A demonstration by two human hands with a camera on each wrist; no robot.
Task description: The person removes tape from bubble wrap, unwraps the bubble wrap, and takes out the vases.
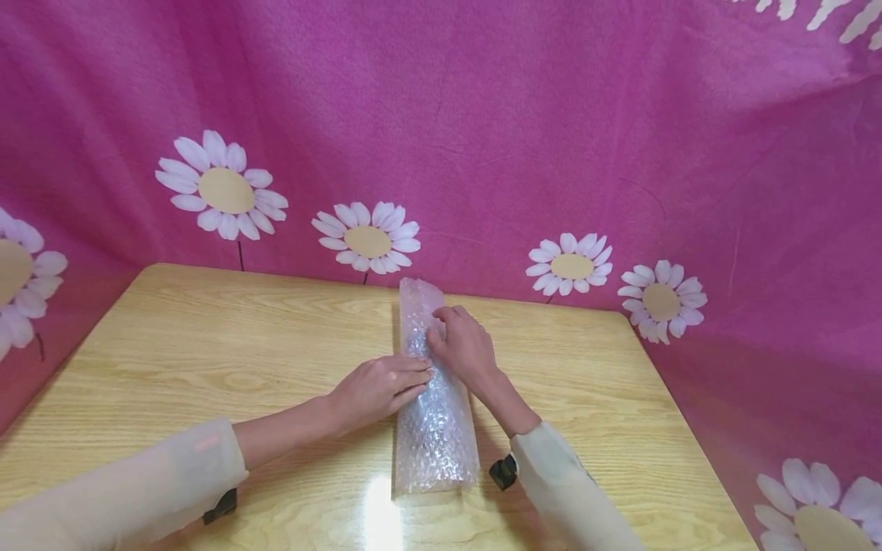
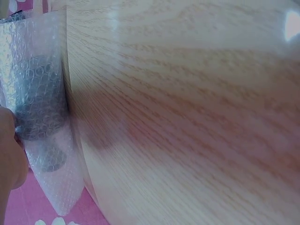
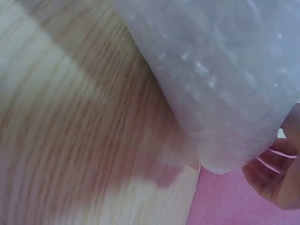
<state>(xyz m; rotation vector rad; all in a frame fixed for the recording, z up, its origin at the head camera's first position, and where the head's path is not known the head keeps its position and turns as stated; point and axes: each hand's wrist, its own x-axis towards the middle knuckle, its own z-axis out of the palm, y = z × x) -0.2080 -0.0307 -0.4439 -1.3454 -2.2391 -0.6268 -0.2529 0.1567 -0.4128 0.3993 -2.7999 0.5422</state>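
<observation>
A long roll of clear bubble wrap (image 1: 437,436) lies lengthwise on the wooden table, its far end near the back edge. Through the plastic, the left wrist view shows a dark shape (image 2: 40,101) with a narrower, paler grey part towards one end; its kind cannot be made out. My left hand (image 1: 382,389) rests on the middle of the roll from the left, fingers nearly straight across the top. Farther up, my right hand (image 1: 465,344) touches the roll's right side with loosely bent fingers. In the right wrist view, those fingers (image 3: 267,178) are beside the wrap's end.
The light wooden table (image 1: 276,329) has a glossy top with a bright reflection near the front. Pink cloth (image 1: 482,153) printed with white daisies hangs behind it and along both sides. A small black device (image 1: 504,472) sits at the right sleeve, another (image 1: 222,506) at the left.
</observation>
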